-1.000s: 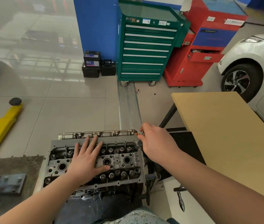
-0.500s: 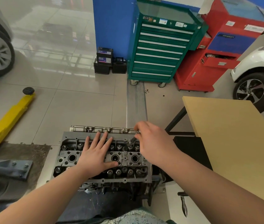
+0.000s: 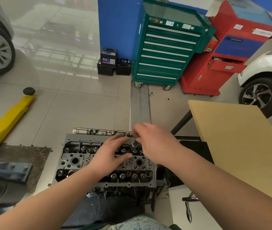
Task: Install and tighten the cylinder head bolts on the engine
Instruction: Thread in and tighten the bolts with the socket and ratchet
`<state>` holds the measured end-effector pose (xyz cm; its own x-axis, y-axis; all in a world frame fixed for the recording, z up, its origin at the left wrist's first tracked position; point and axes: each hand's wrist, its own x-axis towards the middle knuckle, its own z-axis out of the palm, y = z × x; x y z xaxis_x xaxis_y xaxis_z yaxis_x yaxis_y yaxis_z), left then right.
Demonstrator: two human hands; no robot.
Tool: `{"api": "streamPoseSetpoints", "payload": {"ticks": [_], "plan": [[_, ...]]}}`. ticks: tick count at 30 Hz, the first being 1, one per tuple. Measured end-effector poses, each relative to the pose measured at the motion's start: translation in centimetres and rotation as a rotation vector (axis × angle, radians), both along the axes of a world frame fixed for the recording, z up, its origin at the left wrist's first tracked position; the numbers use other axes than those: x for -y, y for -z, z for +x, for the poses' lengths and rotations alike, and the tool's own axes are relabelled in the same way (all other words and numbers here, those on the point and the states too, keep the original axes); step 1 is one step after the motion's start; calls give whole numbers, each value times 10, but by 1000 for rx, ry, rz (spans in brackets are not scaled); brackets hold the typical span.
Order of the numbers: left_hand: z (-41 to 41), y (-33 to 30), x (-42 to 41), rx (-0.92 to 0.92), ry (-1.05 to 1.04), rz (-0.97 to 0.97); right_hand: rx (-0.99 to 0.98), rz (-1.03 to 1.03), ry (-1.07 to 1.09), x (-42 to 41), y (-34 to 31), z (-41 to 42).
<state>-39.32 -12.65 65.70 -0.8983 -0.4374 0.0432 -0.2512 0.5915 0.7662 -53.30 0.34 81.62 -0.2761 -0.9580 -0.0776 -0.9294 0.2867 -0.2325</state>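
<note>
A grey cylinder head (image 3: 75, 163) sits on the engine low in the middle of the view, its top full of valve springs and round bores. My left hand (image 3: 110, 153) lies flat on its middle, fingers straight and pointing to the far right. My right hand (image 3: 155, 143) is over the head's far right corner, its fingertips pinching a cylinder head bolt (image 3: 134, 143) whose round metal head stands up from the casting. The bolt's shank is hidden.
A tan table (image 3: 231, 138) stands close on the right, with a metal handle (image 3: 188, 208) below its near edge. A green tool cabinet (image 3: 167, 47) and red cabinet (image 3: 223, 52) stand behind. Yellow lift arm (image 3: 5, 120) at left; cars at both sides.
My left hand slid toward the far right of the head, closer to the right hand. My right hand stayed at the far right corner, still working the bolt. The camera shifted left.
</note>
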Motion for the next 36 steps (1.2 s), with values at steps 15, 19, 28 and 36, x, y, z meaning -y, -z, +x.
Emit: {"api": "streamPoseSetpoints", "payload": {"ticks": [15,19,28,36], "plan": [[-39,-44,-1,-187,74,332,-66,16,155,1,-15,-3],[-41,-49,5,-156,147,278,55,13,66,-2,-20,-3],[-47,-66,11,-179,128,219,-74,47,121,4,-24,-9],[-46,-71,12,-173,155,260,-175,82,125,11,-22,-6]]}}
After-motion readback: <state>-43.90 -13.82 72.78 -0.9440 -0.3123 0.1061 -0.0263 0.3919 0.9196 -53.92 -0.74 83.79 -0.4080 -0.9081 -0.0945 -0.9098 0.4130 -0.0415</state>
